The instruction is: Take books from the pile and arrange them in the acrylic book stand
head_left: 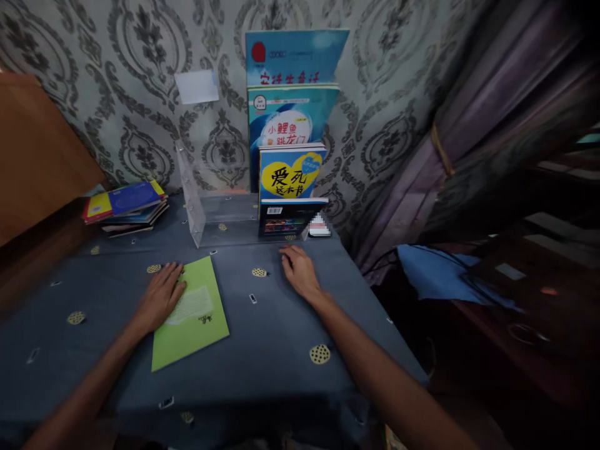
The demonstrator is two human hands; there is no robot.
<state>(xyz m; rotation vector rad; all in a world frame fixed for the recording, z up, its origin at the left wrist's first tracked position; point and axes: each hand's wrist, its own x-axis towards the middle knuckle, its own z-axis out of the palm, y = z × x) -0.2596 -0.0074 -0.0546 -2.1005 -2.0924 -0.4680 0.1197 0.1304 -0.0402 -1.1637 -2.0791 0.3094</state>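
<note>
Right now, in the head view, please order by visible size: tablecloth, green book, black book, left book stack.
1. tablecloth
2. green book
3. black book and book stack: too alike to rank

Behind the worktop (pixel 276 362), grey wallpaper (pixel 394 112) with ornate dark motifs is forming the background, while a purplish curtain (pixel 407 203) is hanging to the right, a tan tie (pixel 441 150) gathering it. A blue-grey tablecloth (pixel 117 359) printed with yellow spotted motifs is covering the worktop. A bright blue cloth (pixel 431 273) is lying in the dim area at right, and a brown panel (pixel 42 156) is standing at far left, its lower part blurring.
</note>
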